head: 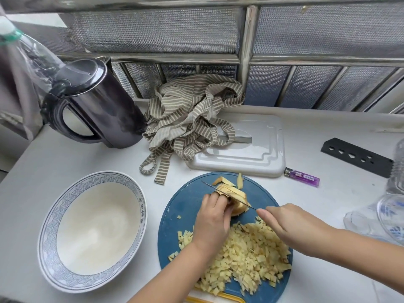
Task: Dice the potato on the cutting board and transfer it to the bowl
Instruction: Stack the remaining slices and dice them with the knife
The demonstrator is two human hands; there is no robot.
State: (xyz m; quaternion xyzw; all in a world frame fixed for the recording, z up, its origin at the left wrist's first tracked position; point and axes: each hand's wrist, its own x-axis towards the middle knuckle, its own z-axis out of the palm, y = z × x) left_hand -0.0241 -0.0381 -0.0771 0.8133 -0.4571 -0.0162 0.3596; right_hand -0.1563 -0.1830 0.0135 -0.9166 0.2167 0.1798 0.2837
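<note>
Pale-yellow, partly sliced potato chunk [237, 194] is sitting far-centre on a round blue cutting board [175, 232], w/ a thin knife blade [238, 200] lying across its top. Small diced pieces [251, 259] are heaping over the board's near half. White bowl [47, 228] w/ blue-patterned rim is standing upright just left of the board, showing a bare inside.

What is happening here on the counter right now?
A person is dicing potato on the round blue cutting board. The left hand holds the uncut potato piece steady, and the right hand presses a knife into it. A pile of diced potato lies on the board. The bowl holds no potato yet.
</note>
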